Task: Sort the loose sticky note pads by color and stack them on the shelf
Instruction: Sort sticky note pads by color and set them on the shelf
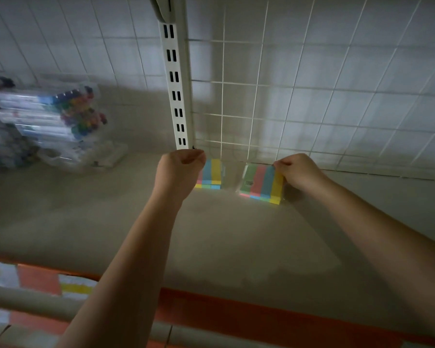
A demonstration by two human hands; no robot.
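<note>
Pastel pads: we have two striped sticky note packs at the far edge of the shelf (pixel 236 234), against the wire grid backing (pixel 286 96); each shows pink, blue, yellow and green bands under clear wrap.
Right pack (pixel 260 183): lies flat, slightly turned, just right of the other pack and apart from it.
Left pack (pixel 211 174): sits near the slotted upright (pixel 175 96), partly hidden behind our left wrist.
Right hand (pixel 296 172): we pinch the far right corner of the right pack with curled fingertips.
Left hand (pixel 180 167): fingers curled over the left pack; we cannot tell whether they grasp it or just hover above it.
Step in hand: placing and squaring packs at the back of the shelf, as we judge it.
Next move: it calls for nudging the right pack straight and beside or atop its matching neighbour, then letting go gently.
Surroundings: boxed marker sets (pixel 48 116) stand stacked at far left; an orange shelf edge (pixel 261 320) runs along the near side.
</note>
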